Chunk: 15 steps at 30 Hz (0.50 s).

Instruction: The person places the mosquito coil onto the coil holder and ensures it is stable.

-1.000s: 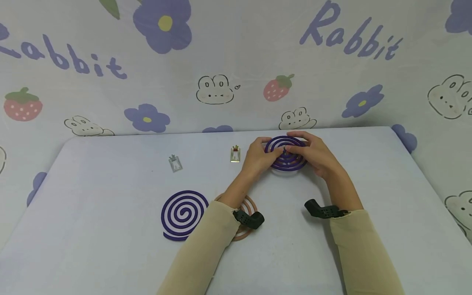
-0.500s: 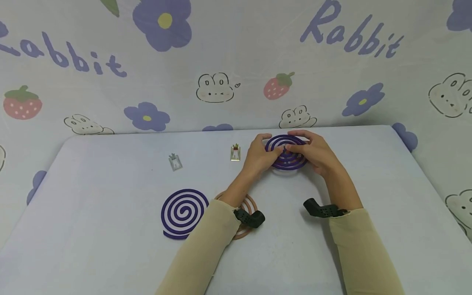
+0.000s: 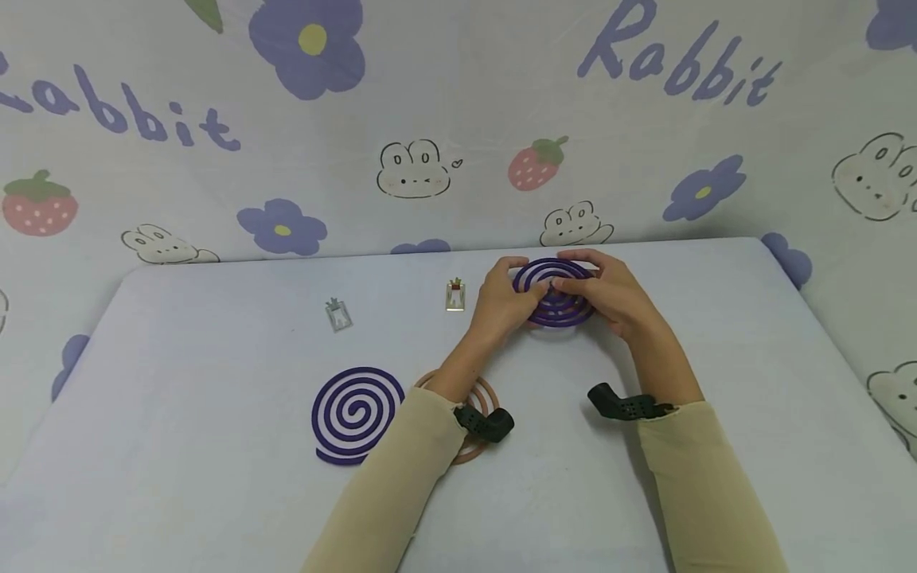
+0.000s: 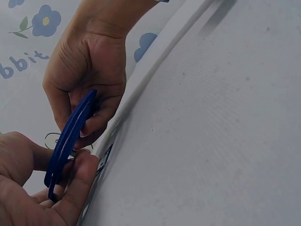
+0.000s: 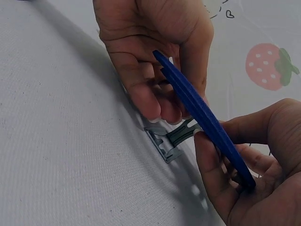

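Both my hands hold a dark purple mosquito coil (image 3: 559, 321) up off the far side of the table, tilted toward me. My left hand (image 3: 496, 301) grips its left side, thumb on the front near the centre. From the other side my right hand (image 3: 622, 301) grips it, thumb also at the centre and fingers behind. Behind the coil in the right wrist view, a small metal coil stand (image 5: 180, 134) reaches up to the coil's middle, close to the fingertips. The same stand shows as a dark strip in the left wrist view, its upper part hidden by fingers.
A second purple coil (image 3: 337, 459) and a brown coil (image 3: 494, 395) lie on the white table (image 3: 179, 414), partly under my left forearm. A silver stand (image 3: 339, 316) and a gold-coloured stand (image 3: 455, 298) lie farther back. A patterned cloth (image 3: 473, 87) hangs behind.
Both hands keep their grip on the coil at the same place, with only slight finger shifts. The head view has moved a little.
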{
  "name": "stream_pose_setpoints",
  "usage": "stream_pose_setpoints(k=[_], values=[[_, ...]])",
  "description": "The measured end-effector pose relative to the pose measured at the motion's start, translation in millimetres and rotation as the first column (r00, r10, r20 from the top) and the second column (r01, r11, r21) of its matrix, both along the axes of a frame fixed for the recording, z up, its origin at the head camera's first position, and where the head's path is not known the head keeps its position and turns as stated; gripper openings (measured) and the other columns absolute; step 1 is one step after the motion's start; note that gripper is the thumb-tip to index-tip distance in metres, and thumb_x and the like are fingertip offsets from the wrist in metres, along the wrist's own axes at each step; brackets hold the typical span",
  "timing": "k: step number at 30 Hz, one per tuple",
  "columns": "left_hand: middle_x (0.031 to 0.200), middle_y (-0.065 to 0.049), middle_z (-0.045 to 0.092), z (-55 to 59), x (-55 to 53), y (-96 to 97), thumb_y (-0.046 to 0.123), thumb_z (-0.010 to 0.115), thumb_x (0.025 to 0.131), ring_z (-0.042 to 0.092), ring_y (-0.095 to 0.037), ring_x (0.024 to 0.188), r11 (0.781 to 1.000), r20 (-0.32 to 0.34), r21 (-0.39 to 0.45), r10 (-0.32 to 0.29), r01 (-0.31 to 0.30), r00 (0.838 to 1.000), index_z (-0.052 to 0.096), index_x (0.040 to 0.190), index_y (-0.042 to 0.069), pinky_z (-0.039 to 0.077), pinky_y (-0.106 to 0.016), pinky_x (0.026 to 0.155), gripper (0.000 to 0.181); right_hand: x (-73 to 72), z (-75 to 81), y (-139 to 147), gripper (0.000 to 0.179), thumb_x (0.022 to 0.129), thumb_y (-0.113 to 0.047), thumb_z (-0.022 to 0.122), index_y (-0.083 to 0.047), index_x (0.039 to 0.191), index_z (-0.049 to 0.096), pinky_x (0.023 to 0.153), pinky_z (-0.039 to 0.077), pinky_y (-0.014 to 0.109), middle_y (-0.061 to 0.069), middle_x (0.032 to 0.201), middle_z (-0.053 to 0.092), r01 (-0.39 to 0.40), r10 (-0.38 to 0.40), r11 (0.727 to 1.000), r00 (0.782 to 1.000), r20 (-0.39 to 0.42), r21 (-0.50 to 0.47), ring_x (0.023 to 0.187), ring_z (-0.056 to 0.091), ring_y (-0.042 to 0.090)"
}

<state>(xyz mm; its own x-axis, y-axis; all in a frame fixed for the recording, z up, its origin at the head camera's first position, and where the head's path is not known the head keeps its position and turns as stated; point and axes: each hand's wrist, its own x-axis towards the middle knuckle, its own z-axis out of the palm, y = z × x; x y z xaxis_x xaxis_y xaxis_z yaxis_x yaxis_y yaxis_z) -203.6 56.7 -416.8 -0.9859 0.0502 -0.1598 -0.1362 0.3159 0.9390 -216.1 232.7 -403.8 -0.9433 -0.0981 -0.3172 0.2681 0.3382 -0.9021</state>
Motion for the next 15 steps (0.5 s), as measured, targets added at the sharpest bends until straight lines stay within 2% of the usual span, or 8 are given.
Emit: stream_pose_setpoints(k=[1, 3, 6, 8, 11, 15], values=[[0.149, -0.021, 0.060, 0.2, -0.3, 0.0, 0.023, 0.073, 0.101, 0.061, -0.035, 0.136, 1.000, 0.000, 0.003, 0.000, 0.000, 1.000, 0.055, 0.149, 0.009, 0.053, -0.046, 0.113, 0.053, 0.1, 0.8, -0.1, 0.066, 0.099, -0.020, 0.073, -0.013, 0.159, 0.047, 0.100, 0.046, 0.023, 0.018, 0.161, 0.045, -0.001, 0.001, 1.000, 1.000, -0.003, 0.011, 0.134, 0.048, 0.026], [0.148, -0.022, 0.060, 0.5, -0.4, 0.1, 0.021, 0.073, 0.101, 0.063, -0.036, 0.132, 1.000, 0.002, 0.018, -0.005, 0.005, 1.000, 0.055, 0.149, 0.009, 0.060, -0.047, 0.103, 0.053, 0.2, 1.7, -0.2, 0.066, 0.100, -0.020, 0.072, -0.014, 0.160, 0.046, 0.102, 0.045, 0.025, 0.017, 0.162, 0.044, -0.002, 0.002, 1.000, 1.000, 0.007, 0.010, 0.137, 0.047, 0.027], [0.146, -0.026, 0.059, 0.9, -0.2, 0.5, 0.018, 0.072, 0.101, 0.069, -0.039, 0.122, 0.998, 0.015, 0.064, -0.018, 0.017, 1.000, 0.054, 0.150, 0.009, 0.068, -0.042, 0.078, 0.053, 0.5, 0.7, 0.8, 0.067, 0.101, -0.022, 0.071, -0.015, 0.162, 0.043, 0.099, 0.047, 0.021, 0.017, 0.164, 0.041, -0.006, 0.006, 1.000, 0.999, 0.039, -0.007, 0.136, 0.047, 0.025], [0.145, -0.028, 0.059, 1.0, 0.2, 0.9, 0.017, 0.072, 0.101, 0.072, -0.041, 0.116, 0.996, 0.021, 0.088, -0.026, 0.024, 0.999, 0.053, 0.150, 0.008, 0.067, -0.036, 0.064, 0.053, 0.8, -0.1, 1.2, 0.067, 0.102, -0.022, 0.070, -0.016, 0.163, 0.042, 0.094, 0.049, 0.017, 0.017, 0.164, 0.041, -0.006, 0.007, 1.000, 0.998, 0.055, -0.020, 0.133, 0.048, 0.022], [0.144, -0.028, 0.059, 0.9, 0.5, 1.0, 0.016, 0.072, 0.101, 0.073, -0.041, 0.113, 0.996, 0.017, 0.087, -0.027, 0.025, 0.999, 0.053, 0.150, 0.008, 0.064, -0.030, 0.058, 0.053, 0.9, 0.1, 0.7, 0.067, 0.101, -0.021, 0.071, -0.015, 0.162, 0.043, 0.089, 0.050, 0.013, 0.018, 0.162, 0.042, -0.006, 0.007, 1.000, 0.999, 0.052, -0.030, 0.130, 0.049, 0.021], [0.145, -0.027, 0.060, 0.0, 0.2, -0.3, 0.019, 0.072, 0.101, 0.071, -0.040, 0.119, 0.999, 0.001, 0.045, -0.029, 0.029, 1.000, 0.055, 0.149, 0.008, 0.064, -0.029, 0.059, 0.052, 0.8, 1.2, -0.7, 0.066, 0.100, -0.019, 0.071, -0.013, 0.160, 0.045, 0.088, 0.050, 0.014, 0.019, 0.159, 0.044, -0.003, 0.004, 1.000, 1.000, 0.028, -0.013, 0.129, 0.050, 0.023]])
